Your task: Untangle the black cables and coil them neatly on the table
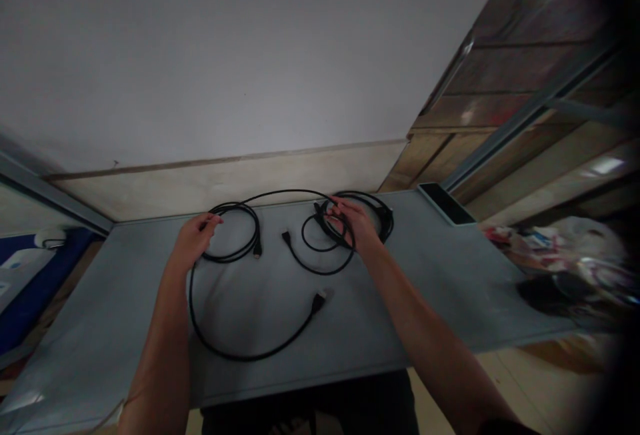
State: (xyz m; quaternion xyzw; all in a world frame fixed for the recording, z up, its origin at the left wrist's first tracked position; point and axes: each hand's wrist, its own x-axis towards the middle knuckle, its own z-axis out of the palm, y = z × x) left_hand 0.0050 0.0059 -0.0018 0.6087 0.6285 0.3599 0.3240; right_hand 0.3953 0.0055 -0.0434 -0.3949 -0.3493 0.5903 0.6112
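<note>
My left hand (197, 238) is closed on a black cable (257, 226), at the left side of its round loops. A plug (257, 249) shows at the right of those loops. From my left hand a length curves down across the tabletop to another plug with a bright metal tip (319, 301). A raised strand arches over to my right hand (353, 221), whose fingers are pinched on the cable. Below the right hand hangs a wide loop, near a third plug (287, 237). A second black coil (385, 221) lies behind the right hand, partly hidden by it.
The grey table (370, 325) stands against a pale wall (240, 68). A phone-like dark slab with a light edge (447, 204) lies at the back right. Plastic bags (585, 238) and a dark object (555, 291) sit past the right side. A blue surface (30, 295) is at far left.
</note>
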